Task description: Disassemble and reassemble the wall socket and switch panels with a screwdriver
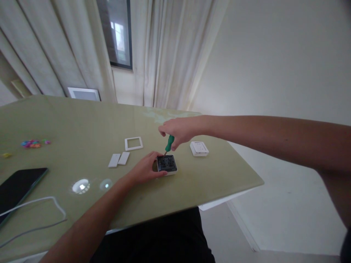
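My right hand [178,132] grips a screwdriver [169,143] by its green handle, with the shaft pointing down. Its tip meets the upper left part of an opened wall switch [168,164], which has a black inner face and a white housing. My left hand [146,168] is closed around the left side of that switch and holds it against the table. To the left lie a white rectangular frame [134,148] and two white switch covers [119,159]. A white wall socket [199,148] sits to the right of the switch.
The table [153,199] has a light green top, its right corner near the wall. On the left are a dark tablet [19,188], a white cable [41,199] and several small colourful pieces [32,143]. Curtains [175,54] hang behind the table.
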Available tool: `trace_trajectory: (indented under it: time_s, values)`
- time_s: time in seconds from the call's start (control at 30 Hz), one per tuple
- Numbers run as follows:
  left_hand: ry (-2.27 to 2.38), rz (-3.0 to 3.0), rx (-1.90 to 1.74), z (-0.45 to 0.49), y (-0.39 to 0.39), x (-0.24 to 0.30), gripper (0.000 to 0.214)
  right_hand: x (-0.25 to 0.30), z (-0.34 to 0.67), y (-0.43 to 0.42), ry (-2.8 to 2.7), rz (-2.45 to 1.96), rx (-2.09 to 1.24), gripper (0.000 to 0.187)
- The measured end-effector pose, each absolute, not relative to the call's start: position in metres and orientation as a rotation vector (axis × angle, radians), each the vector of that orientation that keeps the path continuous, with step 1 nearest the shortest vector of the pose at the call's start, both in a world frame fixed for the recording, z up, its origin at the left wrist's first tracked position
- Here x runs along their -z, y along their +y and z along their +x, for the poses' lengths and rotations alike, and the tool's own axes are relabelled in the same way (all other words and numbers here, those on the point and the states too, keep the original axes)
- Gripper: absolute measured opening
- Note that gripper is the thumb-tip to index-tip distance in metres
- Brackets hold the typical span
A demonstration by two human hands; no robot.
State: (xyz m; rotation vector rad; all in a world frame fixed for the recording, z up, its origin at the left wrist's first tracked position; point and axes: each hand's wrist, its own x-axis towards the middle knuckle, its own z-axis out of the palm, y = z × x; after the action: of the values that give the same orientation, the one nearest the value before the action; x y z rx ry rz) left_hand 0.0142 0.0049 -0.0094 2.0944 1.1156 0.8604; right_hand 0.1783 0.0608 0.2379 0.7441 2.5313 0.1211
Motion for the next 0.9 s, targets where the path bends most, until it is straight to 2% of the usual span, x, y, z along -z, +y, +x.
trace_trajectory:
  time_s: [0.03, 0.07, 0.13, 0.33, 0.37, 0.43, 0.63, 0.73, 0.9]
  values:
    - [1.118, 2.093, -0.859, 0.014, 0.005, 0.009, 0.061, -0.238, 0.177, 0.062, 2.543, 0.721, -0.111, 0.048]
    - [1.119, 2.093, -0.858, 0.014, 0.005, 0.009, 0.061, -0.238, 0.176, 0.063, 2.543, 0.715, -0.114, 0.045]
    - [1.116, 2.093, -0.851, 0.015, 0.004, 0.008, 0.060, -0.237, 0.175, 0.065, 2.511, 0.746, -0.136, 0.028]
    - [1.112, 2.089, -0.842, 0.016, 0.003, 0.004, 0.057, -0.239, 0.172, 0.059, 2.508, 0.697, -0.119, 0.047]
    - [1.113, 2.088, -0.844, 0.016, 0.003, 0.004, 0.057, -0.240, 0.171, 0.058, 2.505, 0.685, -0.134, 0.044]
    - [1.116, 2.087, -0.846, 0.016, 0.003, 0.004, 0.057, -0.240, 0.169, 0.056, 2.480, 0.740, -0.178, 0.027]
    - [1.121, 2.085, -0.853, 0.016, 0.003, 0.005, 0.057, -0.240, 0.166, 0.056, 2.497, 0.720, -0.216, 0.041]
    - [1.119, 2.084, -0.862, 0.016, 0.003, 0.005, 0.057, -0.240, 0.163, 0.055, 2.444, 0.799, -0.247, 0.030]
    - [1.114, 2.086, -0.867, 0.016, 0.003, 0.005, 0.056, -0.240, 0.162, 0.054, 2.483, 0.752, -0.200, 0.046]
